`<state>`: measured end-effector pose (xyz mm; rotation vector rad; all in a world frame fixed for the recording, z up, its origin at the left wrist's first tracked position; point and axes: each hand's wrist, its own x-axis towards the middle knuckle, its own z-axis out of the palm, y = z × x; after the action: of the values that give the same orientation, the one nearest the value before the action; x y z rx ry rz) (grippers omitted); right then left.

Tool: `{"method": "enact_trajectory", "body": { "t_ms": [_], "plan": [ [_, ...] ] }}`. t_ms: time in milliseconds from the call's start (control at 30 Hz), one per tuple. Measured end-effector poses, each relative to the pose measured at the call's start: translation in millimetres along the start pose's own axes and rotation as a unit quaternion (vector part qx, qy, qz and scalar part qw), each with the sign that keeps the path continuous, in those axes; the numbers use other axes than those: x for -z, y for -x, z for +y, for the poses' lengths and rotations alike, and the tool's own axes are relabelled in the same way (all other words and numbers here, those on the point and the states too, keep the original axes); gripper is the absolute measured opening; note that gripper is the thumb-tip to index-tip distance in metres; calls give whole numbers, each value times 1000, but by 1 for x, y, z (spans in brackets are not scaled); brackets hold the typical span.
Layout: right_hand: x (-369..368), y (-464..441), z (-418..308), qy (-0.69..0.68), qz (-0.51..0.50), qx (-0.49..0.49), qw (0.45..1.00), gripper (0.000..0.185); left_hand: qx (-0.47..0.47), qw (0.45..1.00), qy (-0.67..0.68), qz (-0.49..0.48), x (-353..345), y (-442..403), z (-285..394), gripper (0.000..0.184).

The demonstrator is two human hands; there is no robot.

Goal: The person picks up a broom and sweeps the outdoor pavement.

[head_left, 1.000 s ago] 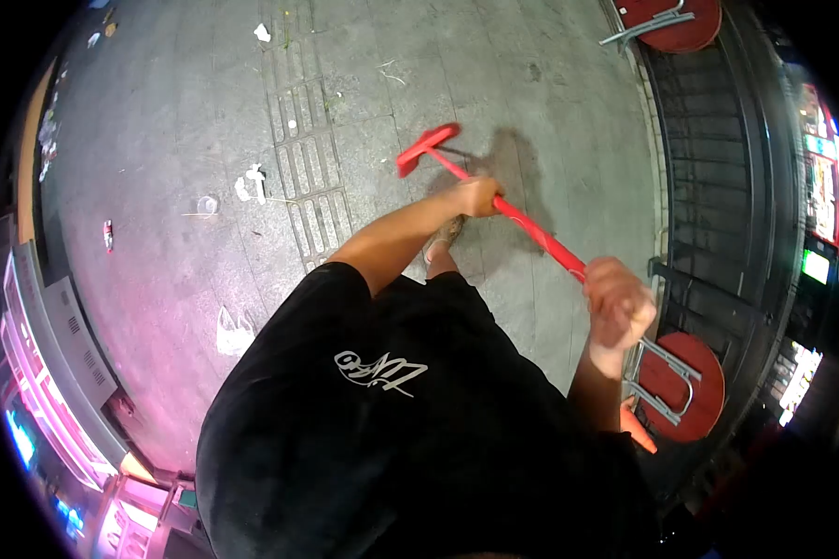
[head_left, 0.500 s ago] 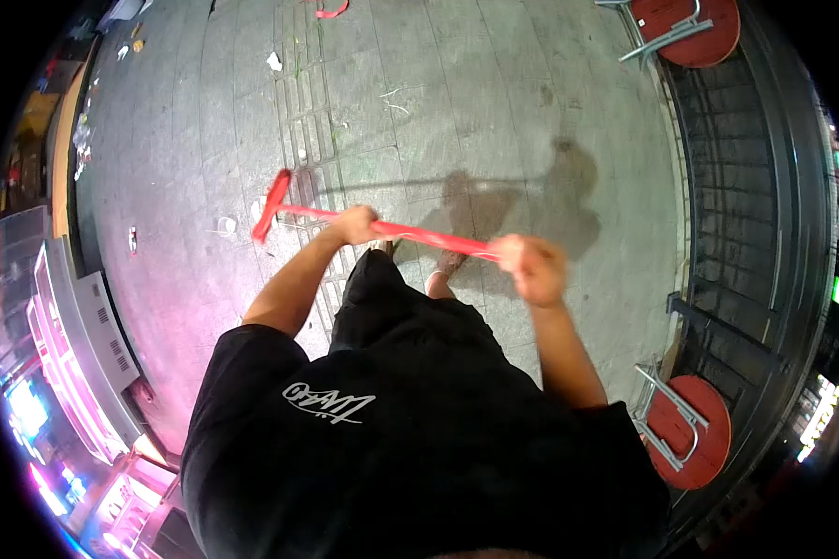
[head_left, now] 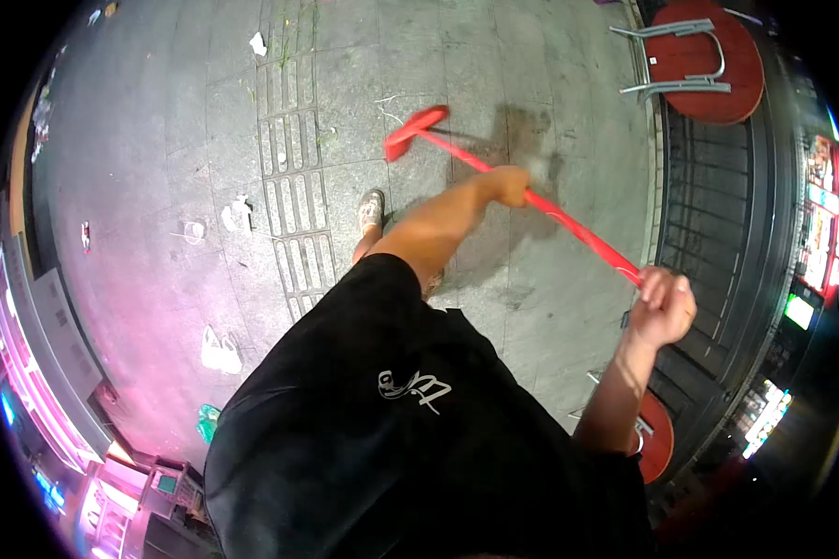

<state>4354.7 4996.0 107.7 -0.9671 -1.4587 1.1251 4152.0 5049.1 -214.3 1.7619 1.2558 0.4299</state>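
Note:
A red broom crosses the view diagonally, its head toward the upper middle. My left hand is wrapped round the middle of the handle, the arm stretched across in front of my body. Farther right, my right hand grips the handle's top end with curled fingers. Just beyond the broom head, thin white strands lie on the paving. Whether the bristles touch the ground I cannot tell. My shoe is visible below the broom head.
Litter lies on the left: a crumpled white paper, a clear cup, a white plastic bag and a green bag. Folded round red tables lean by the dark railing on the right. Lit stalls line the left edge.
The broom head has swung to the right and farther forward. Both hands moved right, the right one also lower. My body and the view have turned, and more litter shows at left.

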Motion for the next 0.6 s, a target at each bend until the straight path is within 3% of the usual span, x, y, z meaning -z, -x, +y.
{"method": "enact_trajectory", "body": {
  "t_ms": [133,167,200,267,333,433,500,533,600],
  "plan": [
    [-55,-14,90,-100,-39,-104,989,46,135,991,-15,-14,30,75,-127,27],
    [-79,-7,109,-48,-46,-122,990,43,205,978,-22,-17,36,105,-157,27],
    [-104,3,142,-70,-92,-63,991,41,214,976,-29,7,53,146,-172,26],
    [-163,19,168,-36,-91,-188,977,38,262,964,-49,19,78,215,-214,31],
    [-217,16,157,-167,-172,-226,944,37,299,948,-52,96,92,267,-231,27],
    [-221,-10,140,-179,-232,-158,943,38,292,939,-61,170,120,293,-204,25],
    [-196,-55,92,-26,-315,34,948,35,249,943,-47,216,142,273,-161,20],
    [-187,-70,61,-17,-316,67,946,38,218,948,-24,230,156,261,-132,17],
    [-180,-90,-11,-146,-271,-4,951,42,166,957,-25,237,178,232,-80,17]
  ]
}}
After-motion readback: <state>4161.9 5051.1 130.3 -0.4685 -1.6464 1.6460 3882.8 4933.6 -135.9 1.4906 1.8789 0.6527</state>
